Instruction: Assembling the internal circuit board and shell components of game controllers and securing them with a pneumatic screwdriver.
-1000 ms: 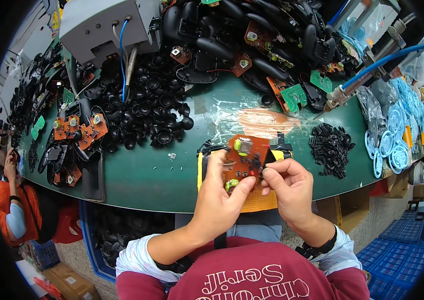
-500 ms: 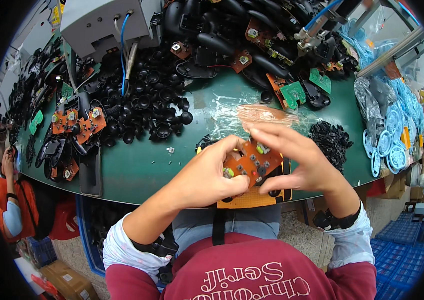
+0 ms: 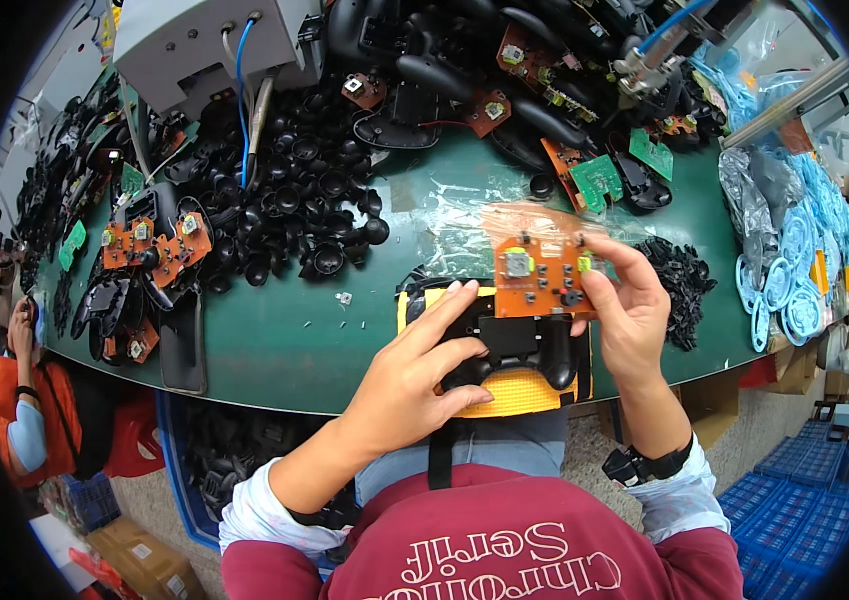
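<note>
An orange circuit board is pinched at its right edge between the thumb and fingers of my right hand. White and green parts and small dark buttons stud its upper face. Beneath it, a black game controller shell lies on a yellow textured pad at the table's near edge. My left hand rests over the left side of the shell, fingers spread and thumb near the pad. The board covers part of the shell's upper side, and my left hand hides its left grip.
Black thumbstick caps are heaped left of centre, below a grey machine. Small black parts form a pile at right. Controller shells and boards crowd the back. Light blue cables hang at the right edge.
The circuit board has gone from my left hand's grip to my right hand and now lies flatter to view. My left hand has dropped onto the controller shell, which is now exposed.
</note>
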The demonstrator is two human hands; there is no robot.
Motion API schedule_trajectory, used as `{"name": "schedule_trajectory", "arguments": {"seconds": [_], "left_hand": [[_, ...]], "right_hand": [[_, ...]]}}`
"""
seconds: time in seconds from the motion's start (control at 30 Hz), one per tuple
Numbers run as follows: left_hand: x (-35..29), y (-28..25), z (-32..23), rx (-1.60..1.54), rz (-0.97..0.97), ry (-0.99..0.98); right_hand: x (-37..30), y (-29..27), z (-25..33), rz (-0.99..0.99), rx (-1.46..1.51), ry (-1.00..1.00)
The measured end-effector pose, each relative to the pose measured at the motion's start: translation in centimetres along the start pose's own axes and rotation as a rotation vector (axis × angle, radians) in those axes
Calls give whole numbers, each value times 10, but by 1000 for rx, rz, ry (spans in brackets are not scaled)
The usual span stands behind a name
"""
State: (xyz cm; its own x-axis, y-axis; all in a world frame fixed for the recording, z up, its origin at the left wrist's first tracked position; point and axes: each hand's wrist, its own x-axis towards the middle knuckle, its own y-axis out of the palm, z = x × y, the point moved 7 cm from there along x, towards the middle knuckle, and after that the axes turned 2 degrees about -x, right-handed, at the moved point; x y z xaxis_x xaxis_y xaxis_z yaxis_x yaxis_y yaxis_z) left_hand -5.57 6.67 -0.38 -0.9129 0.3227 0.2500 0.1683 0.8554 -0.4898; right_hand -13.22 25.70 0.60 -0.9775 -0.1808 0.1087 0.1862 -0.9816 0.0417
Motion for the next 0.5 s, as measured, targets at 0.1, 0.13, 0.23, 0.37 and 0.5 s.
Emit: {"name": "schedule_trajectory", "arguments": {"seconds": [0.1, 0.13, 0.23, 0.37, 0.5], "left_hand": [[-11, 1, 2, 94, -133, 56], [-13, 2, 0, 128, -155, 103], [-15, 1, -4, 162, -202, 142], [-21, 2, -1, 182, -256, 107], [-24, 2, 1, 152, -303, 60]], "right_hand": [[-15, -9, -11, 0, -54, 8], [-18, -8, -15, 18, -97, 22], [-20, -2, -14, 50, -209, -207], [-24, 9, -4, 110, -383, -244], [-29, 21, 11, 132, -684, -379]]}}
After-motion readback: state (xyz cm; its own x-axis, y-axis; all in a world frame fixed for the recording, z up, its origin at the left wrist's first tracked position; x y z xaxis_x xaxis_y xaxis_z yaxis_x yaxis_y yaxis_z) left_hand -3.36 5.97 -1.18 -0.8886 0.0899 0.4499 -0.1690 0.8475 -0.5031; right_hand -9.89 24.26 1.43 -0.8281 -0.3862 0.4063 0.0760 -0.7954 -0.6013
